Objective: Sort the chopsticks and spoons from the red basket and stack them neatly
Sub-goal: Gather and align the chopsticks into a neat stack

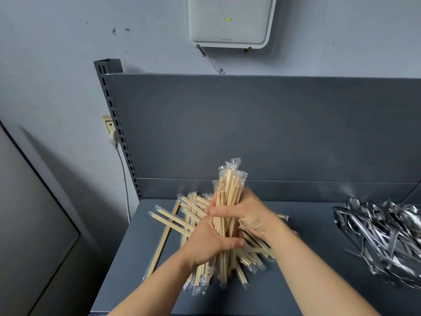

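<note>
Pale wooden chopsticks in clear plastic sleeves [230,190]: one bundle, near upright, above dark grey metal shelf [296,281]. I see two hands clamped round it: left hand [211,245] lower, right hand [250,217] higher, thumb across front. Loose wrapped chopsticks [173,222]: one crisscross pile on shelf beneath bundle, sticks too many to count. Shiny metal spoons [382,233]: one tangled heap, far right, well apart.

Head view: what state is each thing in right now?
Chopstick bundle: wrapped, held upright, ends uneven.
Left hand: grips the bundle lower down.
Right hand: grips the bundle higher up.
Loose chopsticks: wrapped, strewn criss-cross on the shelf.
Spoons: heaped untidily at the shelf's right.
Wall box: green light lit.
</note>
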{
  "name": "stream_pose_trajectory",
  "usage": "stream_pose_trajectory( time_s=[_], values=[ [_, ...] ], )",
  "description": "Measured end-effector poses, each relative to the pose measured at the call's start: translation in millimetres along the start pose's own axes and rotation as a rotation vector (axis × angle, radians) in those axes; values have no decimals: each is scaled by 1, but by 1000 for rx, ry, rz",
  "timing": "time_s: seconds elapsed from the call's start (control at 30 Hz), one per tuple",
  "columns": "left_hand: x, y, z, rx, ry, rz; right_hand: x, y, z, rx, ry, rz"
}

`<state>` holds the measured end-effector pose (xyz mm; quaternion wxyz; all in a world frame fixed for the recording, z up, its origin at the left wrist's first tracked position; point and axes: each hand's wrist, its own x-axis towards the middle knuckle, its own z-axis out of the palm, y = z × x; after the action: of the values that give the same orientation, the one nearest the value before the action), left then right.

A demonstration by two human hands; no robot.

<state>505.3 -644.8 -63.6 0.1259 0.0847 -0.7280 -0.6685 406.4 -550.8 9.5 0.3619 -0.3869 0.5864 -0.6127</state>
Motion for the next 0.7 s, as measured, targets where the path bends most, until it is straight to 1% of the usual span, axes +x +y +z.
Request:
stream_pose_trajectory(
  time_s=[0.07,0.13,0.23,0.3,0.4,0.47,0.6,0.7],
  values=[
    [-4,-6,-1,35,14,-34,0,1,2,62,-10,10],
    [-7,-9,0,49,26,-51,0,4,3,82,26,37],
    [-5,-9,0,50,51,-53,2,4,2,66,43,29],
    [-4,-10,-1,32,66,-63,1,2,1,73,25,5],
    [-6,-13,1,49,24,-37,-6,8,0,8,-21,27],
    [-7,-14,2,44,25,-13,-9,13,-1,-13,-24,42],
    [-3,-13,0,127,34,-20,-5,8,-2,63,27,27],
    [0,-11,2,165,32,-43,1,7,-2,85,99,21]
  ],
)
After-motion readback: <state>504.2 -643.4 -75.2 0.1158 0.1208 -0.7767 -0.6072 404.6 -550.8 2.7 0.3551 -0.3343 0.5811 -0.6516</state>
